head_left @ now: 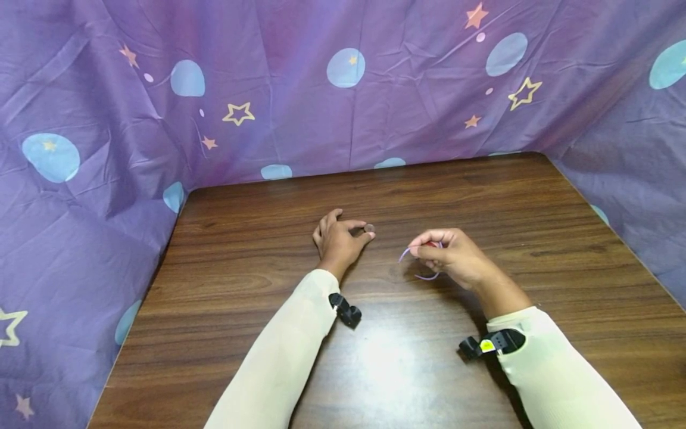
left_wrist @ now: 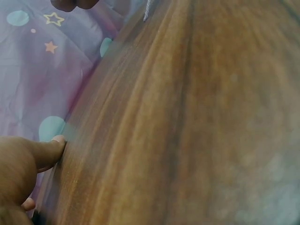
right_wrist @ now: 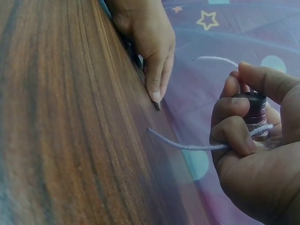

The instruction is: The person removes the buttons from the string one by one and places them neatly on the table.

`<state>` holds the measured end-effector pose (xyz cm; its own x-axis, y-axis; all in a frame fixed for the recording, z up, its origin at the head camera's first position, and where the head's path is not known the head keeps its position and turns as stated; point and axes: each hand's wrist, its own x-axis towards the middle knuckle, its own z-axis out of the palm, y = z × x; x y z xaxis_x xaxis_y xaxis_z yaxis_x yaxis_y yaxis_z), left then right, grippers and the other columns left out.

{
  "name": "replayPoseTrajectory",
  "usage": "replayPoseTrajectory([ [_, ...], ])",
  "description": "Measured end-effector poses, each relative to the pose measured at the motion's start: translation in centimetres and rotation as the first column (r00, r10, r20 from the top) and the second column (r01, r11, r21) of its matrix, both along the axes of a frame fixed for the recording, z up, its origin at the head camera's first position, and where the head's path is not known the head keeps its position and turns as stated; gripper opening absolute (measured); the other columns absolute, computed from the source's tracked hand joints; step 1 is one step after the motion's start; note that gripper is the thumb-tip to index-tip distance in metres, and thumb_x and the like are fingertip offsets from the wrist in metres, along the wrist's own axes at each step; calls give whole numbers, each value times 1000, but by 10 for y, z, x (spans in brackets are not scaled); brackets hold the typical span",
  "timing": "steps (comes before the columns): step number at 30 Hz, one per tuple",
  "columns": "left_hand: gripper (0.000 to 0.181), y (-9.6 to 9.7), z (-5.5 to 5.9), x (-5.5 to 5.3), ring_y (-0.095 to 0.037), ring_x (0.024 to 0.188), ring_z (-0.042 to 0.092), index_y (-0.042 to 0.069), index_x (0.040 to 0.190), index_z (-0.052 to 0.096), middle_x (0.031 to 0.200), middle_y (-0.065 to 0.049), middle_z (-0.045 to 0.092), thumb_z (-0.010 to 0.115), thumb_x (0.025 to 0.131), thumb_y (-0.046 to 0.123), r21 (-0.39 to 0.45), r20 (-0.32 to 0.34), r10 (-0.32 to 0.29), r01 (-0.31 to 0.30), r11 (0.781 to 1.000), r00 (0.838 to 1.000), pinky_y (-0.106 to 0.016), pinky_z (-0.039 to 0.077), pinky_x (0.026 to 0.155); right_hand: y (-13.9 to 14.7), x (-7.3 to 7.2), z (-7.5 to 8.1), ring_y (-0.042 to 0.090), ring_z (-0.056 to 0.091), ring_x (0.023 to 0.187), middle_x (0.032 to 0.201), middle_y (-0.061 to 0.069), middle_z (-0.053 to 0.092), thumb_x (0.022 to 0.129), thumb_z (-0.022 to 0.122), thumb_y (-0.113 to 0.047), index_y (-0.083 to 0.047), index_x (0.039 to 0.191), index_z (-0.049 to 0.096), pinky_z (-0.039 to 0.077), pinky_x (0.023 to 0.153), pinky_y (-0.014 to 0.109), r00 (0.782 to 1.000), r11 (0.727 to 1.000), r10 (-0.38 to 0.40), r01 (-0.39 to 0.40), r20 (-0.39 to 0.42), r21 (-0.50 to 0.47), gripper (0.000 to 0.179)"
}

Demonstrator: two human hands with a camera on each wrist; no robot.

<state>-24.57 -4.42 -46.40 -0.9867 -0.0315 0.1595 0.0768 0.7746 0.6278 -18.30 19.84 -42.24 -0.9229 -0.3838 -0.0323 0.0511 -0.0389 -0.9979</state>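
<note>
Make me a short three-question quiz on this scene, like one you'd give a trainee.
1. Multiple choice: besides a small dark-topped cylinder, what does the right hand hold?
a) a spoon
b) a pale purple cord
c) a paper cup

2. True or false: the left hand is also gripping the cord.

3. Short answer: what does the left hand pinch?

Key:
1. b
2. False; the cord's loose ends stick out from the right hand, apart from the left.
3. A small round disc; its material can't be told for sure.
</note>
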Motion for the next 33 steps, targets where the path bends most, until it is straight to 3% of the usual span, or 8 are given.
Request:
replayPoseTrajectory([
  [7,34,0,0,0,-24,142,33,34,107,76,152,-2,43,78,79,53,5,1,2,-2,1000,1000,-54,16,117,0,0,1,4,41,52,63,-9,52,88,69,-2,-12,95,73,30,47,21,1000,1000,13,-13,2,-2,12],
  [13,35,0,-1,0,-25,141,35,34,107,77,151,-3,44,79,78,53,7,-6,3,-3,1000,1000,-54,16,117,0,1,3,2,45,55,71,-9,58,84,73,-1,-5,106,69,38,50,17,999,999,13,-15,50,29,23],
  [16,37,0,0,0,-24,141,35,34,108,76,151,-3,45,79,77,53,8,-10,6,-6,1000,1000,-54,17,117,1,0,3,3,51,61,80,-6,64,84,71,1,0,116,64,44,54,18,997,998,50,-52,57,27,32],
  [22,44,-3,1,2,-23,141,37,31,113,75,151,-4,45,82,74,51,68,-20,10,-9,998,1000,-50,16,119,2,0,3,4,41,58,88,-3,64,89,61,6,11,134,49,38,54,19,991,992,127,-125,50,-30,47],
  [27,49,-7,3,4,-26,140,39,29,114,75,151,-6,45,86,71,47,134,-24,4,-1,991,1000,-49,17,120,2,0,3,5,42,59,80,-5,59,93,61,1,5,135,52,38,53,21,995,995,100,-100,30,2,44],
  [33,50,-13,2,7,-30,139,41,27,115,75,150,-7,45,89,69,41,233,-25,7,-1,973,1000,-48,20,119,-1,-1,1,7,60,76,87,-1,65,93,64,-4,-7,130,61,55,66,22,996,996,74,-76,44,38,37],
])
